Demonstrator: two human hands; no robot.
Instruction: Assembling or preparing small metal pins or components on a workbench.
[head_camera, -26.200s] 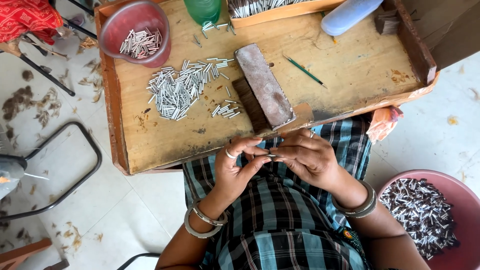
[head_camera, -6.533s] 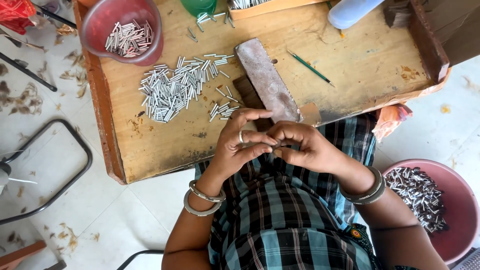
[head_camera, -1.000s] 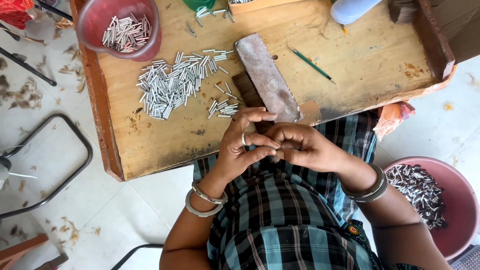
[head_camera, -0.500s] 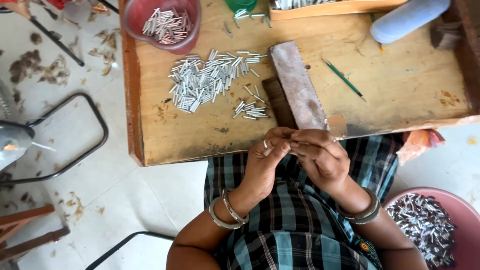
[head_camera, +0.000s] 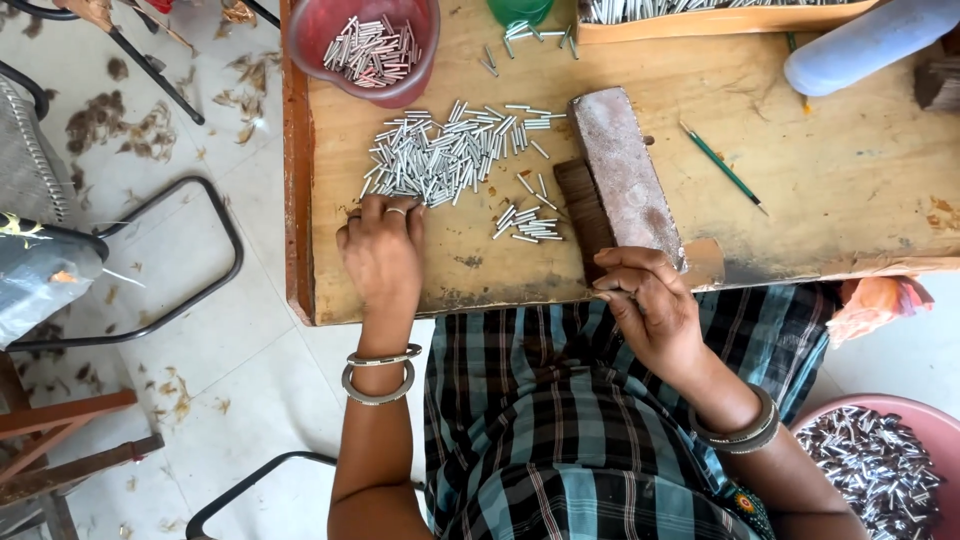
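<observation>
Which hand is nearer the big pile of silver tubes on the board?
Left. The left hand has its fingertips at the pile of silver tubes; the right hand sits at the board's near edge, apart.

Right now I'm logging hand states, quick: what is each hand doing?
Left hand: palm down, fingertips at the pile of small silver metal tubes; grip cannot be told.
Right hand: fingers curled at the wooden table's edge; contents cannot be told.

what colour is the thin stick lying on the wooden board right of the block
Green: the thin pencil-like stick shows in the head view.

Left hand (head_camera: 382, 255) now out at tube pile (head_camera: 450, 155)
</observation>
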